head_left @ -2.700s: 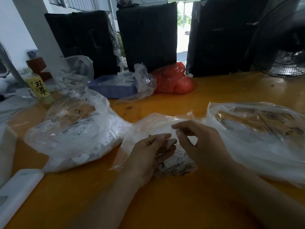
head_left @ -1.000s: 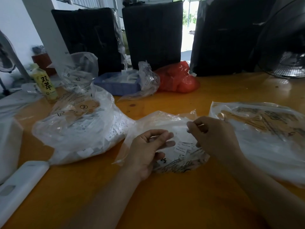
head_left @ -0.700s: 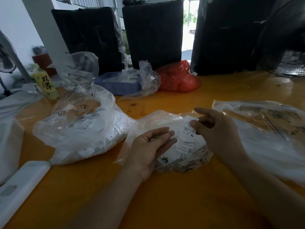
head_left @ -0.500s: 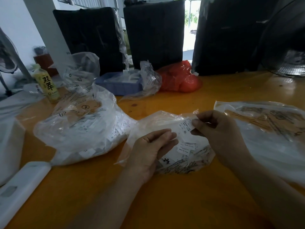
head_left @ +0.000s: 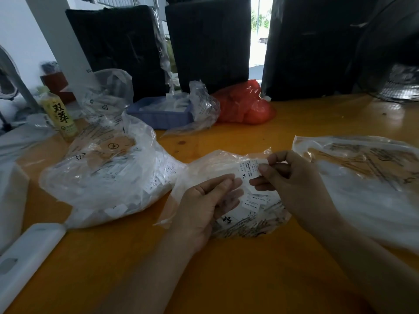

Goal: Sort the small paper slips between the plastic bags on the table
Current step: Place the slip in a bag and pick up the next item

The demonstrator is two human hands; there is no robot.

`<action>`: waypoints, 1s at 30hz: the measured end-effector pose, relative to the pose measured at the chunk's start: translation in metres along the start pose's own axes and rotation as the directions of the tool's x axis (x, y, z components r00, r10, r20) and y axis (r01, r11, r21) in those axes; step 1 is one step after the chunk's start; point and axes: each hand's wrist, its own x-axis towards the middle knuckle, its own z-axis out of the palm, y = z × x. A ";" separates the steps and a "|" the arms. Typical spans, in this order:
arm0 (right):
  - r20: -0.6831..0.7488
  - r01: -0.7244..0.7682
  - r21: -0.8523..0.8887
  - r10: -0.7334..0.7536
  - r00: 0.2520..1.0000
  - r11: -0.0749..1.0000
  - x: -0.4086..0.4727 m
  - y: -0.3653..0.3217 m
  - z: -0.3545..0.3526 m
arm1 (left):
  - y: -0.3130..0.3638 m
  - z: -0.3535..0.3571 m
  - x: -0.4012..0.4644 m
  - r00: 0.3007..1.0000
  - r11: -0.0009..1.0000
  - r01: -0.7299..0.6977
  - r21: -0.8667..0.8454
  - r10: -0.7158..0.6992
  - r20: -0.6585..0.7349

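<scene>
**Operator:** Fingers (head_left: 264, 172) of my right hand (head_left: 292, 184) are curled and pinch one paper slip (head_left: 248, 169) by its right end; it reads "XL" and hangs just above the middle bag (head_left: 217, 164), near the table's (head_left: 249, 279) centre. My left hand (head_left: 204, 207) lies on the same bag, fingers loosely curled round its plastic, holding the mouth open.

**Assistant:** Which step does that make this?

**Operator:** Reading, by my judgement: the slip is out of the bag and its size mark faces me, but it is not yet assigned. More slips (head_left: 255, 201), marked "MADE IN CHINA", lie in the bag under my hands.

**Assistant:** And the destinations?

**Operator:** A full bag (head_left: 108, 168) toward the left edge, showing slips marked "S", and a flatter bag (head_left: 362, 177) toward the right edge; I cannot tell its contents' size.

**Assistant:** What does the next move need?

**Operator:** Matching "XL" to a bag, carrying the slip there without loosening the pinch, and finding that bag's opening, which I cannot see from here.
</scene>
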 end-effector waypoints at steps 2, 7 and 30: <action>-0.018 0.022 0.003 -0.022 1.000 1.000 -0.001 -0.002 0.000 | 0.000 0.000 0.000 1.000 1.000 -0.007 0.001 0.007 -0.003; -0.036 0.048 -0.032 -0.049 0.998 0.998 -0.003 -0.002 0.003 | 0.000 -0.001 -0.001 1.000 1.000 -0.015 0.019 0.015 -0.006; 0.063 0.071 -0.241 -0.058 0.996 0.968 -0.002 0.003 0.003 | -0.001 0.000 0.002 0.992 0.999 -0.030 -0.035 0.026 -0.122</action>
